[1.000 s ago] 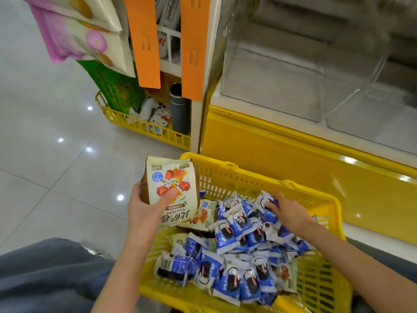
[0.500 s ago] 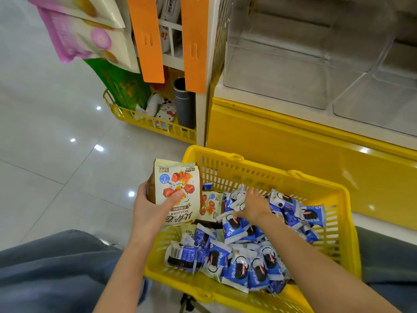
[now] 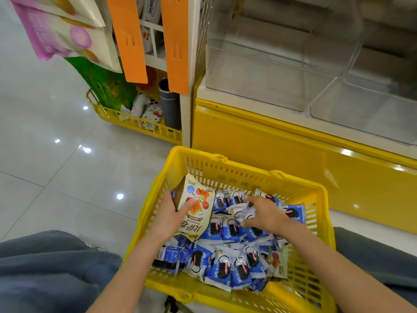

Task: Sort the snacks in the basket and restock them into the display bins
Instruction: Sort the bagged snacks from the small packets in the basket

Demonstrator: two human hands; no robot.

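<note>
L hand (image 3: 168, 216) grips a cream pack (image 3: 197, 205) at the basket's (image 3: 239, 177) L-rear corner. The thumb presses on the printed front and the fingers wrap behind. The pack stands tilted above the palm, top edge toward the far wall, bottom edge over the pile.

R hand (image 3: 266, 215) is palm-down on the blue packs (image 3: 222, 265) mid-basket. Its fingers are curled, pinching crumpled wrapper at the pile's top; can't tell how many packs it has.

Blue packs cover the basket floor from centre to near side, w/ 1 or 2 cream-orange ones at the R edge.

The basket sits btwn the person's knees, just in front of a yellow cabinet (image 3: 259, 150). Clear bins (image 3: 259, 71) w/ dividers sit on top of the cabinet. To the L, a low yellow rack (image 3: 135, 123) holds a grey tube (image 3: 170, 107) and a plush toy (image 3: 151, 115). 2 orange strips (image 3: 127, 39) hang above it.
</note>
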